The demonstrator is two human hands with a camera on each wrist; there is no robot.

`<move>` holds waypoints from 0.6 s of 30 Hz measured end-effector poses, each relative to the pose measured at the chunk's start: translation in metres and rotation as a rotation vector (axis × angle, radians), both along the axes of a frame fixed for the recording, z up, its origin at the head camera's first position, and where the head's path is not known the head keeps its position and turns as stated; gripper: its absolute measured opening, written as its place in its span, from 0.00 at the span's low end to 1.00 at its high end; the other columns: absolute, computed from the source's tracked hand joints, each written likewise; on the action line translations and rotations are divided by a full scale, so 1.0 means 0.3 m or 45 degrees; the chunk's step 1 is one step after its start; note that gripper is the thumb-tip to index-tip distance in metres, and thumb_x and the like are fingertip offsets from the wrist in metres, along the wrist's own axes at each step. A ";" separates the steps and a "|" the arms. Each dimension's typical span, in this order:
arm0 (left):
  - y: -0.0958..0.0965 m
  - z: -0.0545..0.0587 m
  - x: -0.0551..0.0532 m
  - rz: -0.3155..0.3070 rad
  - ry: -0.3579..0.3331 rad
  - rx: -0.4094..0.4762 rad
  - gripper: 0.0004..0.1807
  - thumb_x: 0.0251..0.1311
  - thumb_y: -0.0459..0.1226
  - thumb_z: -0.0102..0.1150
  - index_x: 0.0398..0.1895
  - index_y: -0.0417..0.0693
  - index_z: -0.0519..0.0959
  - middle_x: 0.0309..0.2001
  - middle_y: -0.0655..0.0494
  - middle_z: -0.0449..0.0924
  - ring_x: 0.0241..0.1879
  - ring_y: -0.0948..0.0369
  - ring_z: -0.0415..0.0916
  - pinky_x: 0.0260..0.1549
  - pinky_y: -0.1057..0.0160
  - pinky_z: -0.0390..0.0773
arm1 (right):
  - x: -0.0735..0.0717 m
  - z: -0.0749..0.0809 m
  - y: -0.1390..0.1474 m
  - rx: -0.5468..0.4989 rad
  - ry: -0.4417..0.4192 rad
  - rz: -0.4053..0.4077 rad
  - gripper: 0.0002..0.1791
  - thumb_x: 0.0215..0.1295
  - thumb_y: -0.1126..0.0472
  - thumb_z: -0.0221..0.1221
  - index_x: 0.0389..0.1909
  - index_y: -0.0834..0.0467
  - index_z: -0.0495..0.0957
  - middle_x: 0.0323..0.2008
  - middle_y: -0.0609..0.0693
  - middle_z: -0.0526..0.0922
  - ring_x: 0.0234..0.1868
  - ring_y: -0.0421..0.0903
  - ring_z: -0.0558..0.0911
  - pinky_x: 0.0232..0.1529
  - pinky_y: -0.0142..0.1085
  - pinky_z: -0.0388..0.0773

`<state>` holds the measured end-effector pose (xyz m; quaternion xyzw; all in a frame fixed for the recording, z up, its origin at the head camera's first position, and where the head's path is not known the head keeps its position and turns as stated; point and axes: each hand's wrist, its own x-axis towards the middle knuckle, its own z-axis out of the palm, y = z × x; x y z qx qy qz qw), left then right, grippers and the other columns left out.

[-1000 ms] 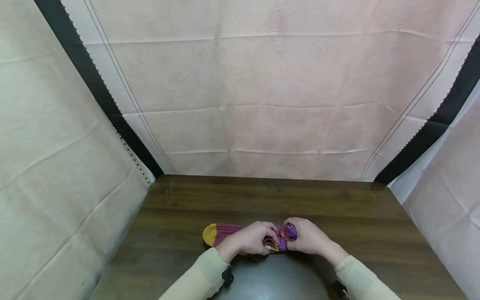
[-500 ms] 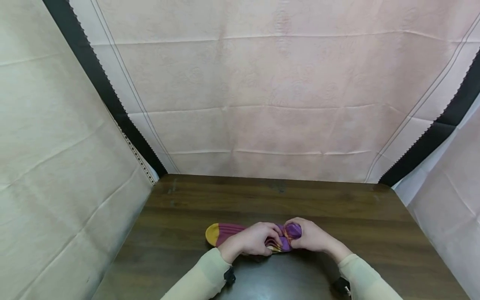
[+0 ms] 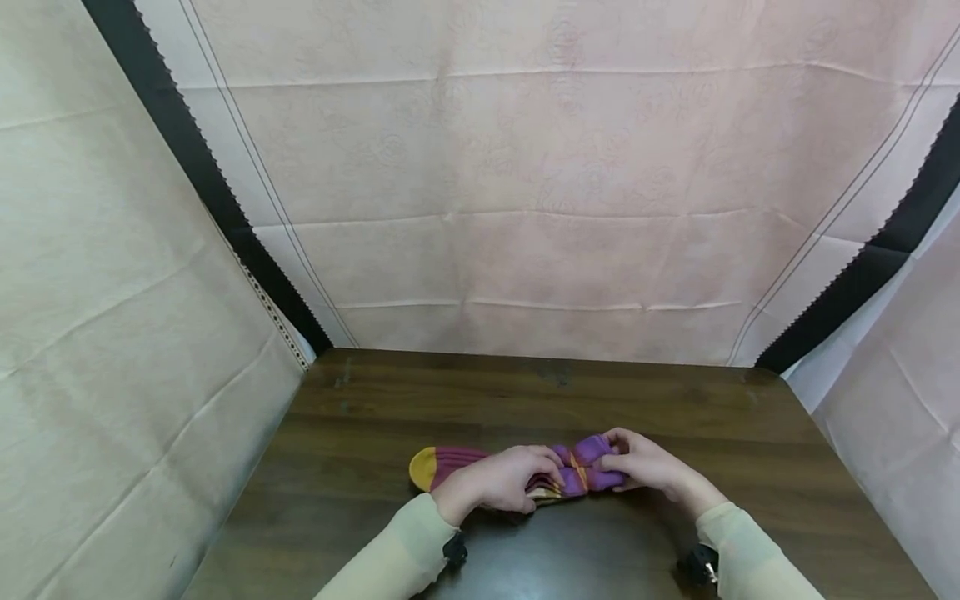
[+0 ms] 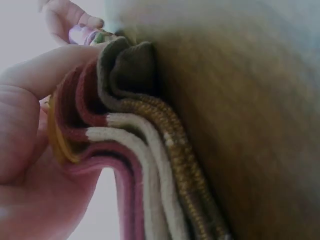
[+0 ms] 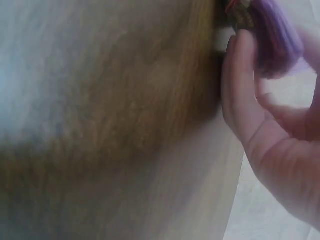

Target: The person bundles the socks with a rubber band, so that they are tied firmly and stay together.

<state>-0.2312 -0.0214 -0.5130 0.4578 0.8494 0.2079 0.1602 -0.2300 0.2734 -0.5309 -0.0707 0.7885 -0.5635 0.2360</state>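
A bundle of socks point(image 3: 459, 460), maroon with a yellow toe at the left and purple at the right end, lies across the table. An orange band point(image 3: 578, 472) cinches the purple part, which spreads into two lobes beyond it. My left hand point(image 3: 510, 478) grips the middle of the bundle from above. In the left wrist view, layered sock edges point(image 4: 150, 145) in maroon, cream and grey-brown curve beside the thumb and fingers. At the right, my right hand point(image 3: 651, 468) holds the purple end point(image 5: 275, 42) between fingers and thumb, just past the band.
The dark wooden table point(image 3: 420, 392) extends around the bundle. A pale fabric wall point(image 3: 525, 208) rises behind its far edge, with fabric panels at left point(image 3: 135, 333) and right point(image 3: 900, 375). Black strips point(image 3: 225, 225) run along the wall's seams.
My right hand has shifted right and its fingers have moved toward the tip of the purple end. The purple part has gone from a round bunch to two spread lobes. My left hand keeps its grip.
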 end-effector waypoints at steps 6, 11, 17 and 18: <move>-0.010 -0.003 -0.013 0.015 0.212 -0.111 0.35 0.58 0.19 0.66 0.62 0.64 0.81 0.73 0.64 0.72 0.72 0.66 0.68 0.64 0.65 0.75 | -0.005 0.005 -0.011 0.027 -0.030 -0.142 0.27 0.72 0.59 0.68 0.62 0.69 0.69 0.46 0.59 0.79 0.39 0.50 0.83 0.37 0.45 0.88; -0.038 -0.010 -0.028 -0.004 0.253 -0.156 0.39 0.60 0.16 0.62 0.66 0.65 0.80 0.79 0.64 0.66 0.78 0.63 0.61 0.71 0.61 0.69 | -0.008 0.004 -0.021 0.110 -0.005 -0.210 0.28 0.72 0.56 0.68 0.62 0.68 0.71 0.47 0.59 0.80 0.41 0.51 0.83 0.37 0.46 0.88; -0.062 -0.030 -0.044 -0.020 0.269 -0.147 0.38 0.65 0.18 0.61 0.73 0.63 0.76 0.80 0.60 0.64 0.81 0.62 0.55 0.79 0.56 0.56 | -0.005 -0.007 -0.040 0.164 0.132 -0.241 0.27 0.73 0.55 0.68 0.62 0.69 0.73 0.47 0.59 0.82 0.44 0.50 0.84 0.40 0.48 0.89; -0.071 -0.031 -0.044 -0.016 0.255 -0.129 0.38 0.67 0.20 0.62 0.75 0.62 0.74 0.81 0.59 0.63 0.82 0.61 0.54 0.79 0.55 0.56 | -0.005 -0.008 -0.042 0.181 0.165 -0.242 0.27 0.74 0.54 0.68 0.61 0.69 0.73 0.47 0.59 0.83 0.44 0.50 0.85 0.40 0.47 0.89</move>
